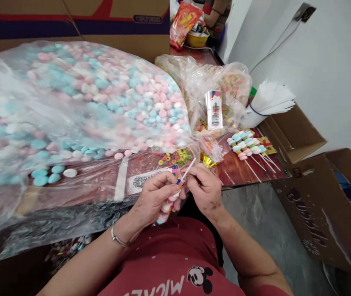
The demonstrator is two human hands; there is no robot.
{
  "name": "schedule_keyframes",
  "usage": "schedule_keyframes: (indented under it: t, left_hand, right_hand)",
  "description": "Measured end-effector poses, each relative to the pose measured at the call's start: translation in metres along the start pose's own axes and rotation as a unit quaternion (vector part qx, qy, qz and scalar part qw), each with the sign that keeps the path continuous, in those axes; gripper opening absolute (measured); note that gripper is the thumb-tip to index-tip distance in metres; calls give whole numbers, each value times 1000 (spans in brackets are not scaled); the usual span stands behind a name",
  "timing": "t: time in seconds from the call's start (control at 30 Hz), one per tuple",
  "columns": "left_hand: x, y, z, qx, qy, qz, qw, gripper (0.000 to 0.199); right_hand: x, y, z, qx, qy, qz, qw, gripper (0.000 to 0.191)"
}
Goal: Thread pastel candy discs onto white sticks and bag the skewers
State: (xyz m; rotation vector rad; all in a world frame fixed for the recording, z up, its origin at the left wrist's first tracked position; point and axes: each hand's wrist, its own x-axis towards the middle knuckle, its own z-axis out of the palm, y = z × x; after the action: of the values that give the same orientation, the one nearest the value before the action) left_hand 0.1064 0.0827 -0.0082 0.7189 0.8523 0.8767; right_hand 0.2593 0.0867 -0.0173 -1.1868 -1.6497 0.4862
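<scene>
A wrapped candy skewer (165, 209) in a printed sleeve slants between my hands, its white stick pointing up and right. My left hand (154, 198) is closed round the wrapper near the stick's base. My right hand (204, 189) is pinched beside the stick, and whatever lies between its fingertips is too small to make out. Just behind my left hand, printed wrappers (138, 181) lie on the table, with ring-shaped candies (178, 157) beyond them. A big clear bag of pink, blue and white candies (107, 94) spreads over the left side.
Finished-looking candy skewers (246, 144) lie on the red table (234, 170) at right. Behind are a stack of wrappers (214, 110), a bag of ring candies (234, 84) and a tub of white sticks (252, 117). Cardboard boxes (314, 213) stand right; another person's arm (213, 18) shows behind.
</scene>
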Motion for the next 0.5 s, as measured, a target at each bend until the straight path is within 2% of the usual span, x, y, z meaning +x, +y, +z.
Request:
schedule_keyframes:
  t: [0.1,0.2,0.5]
  left_hand:
    - [4,0,-2,-16,20,11,1000,21]
    - [4,-3,-8,-10,39,6,999,22]
    - [6,-13,-13,-9,90,52,994,27]
  right_hand:
    - [-2,-3,12,31,-41,-4,999,26]
    - [-2,0,15,45,-63,1,997,29]
    - [-3,3,17,26,-77,-1,997,24]
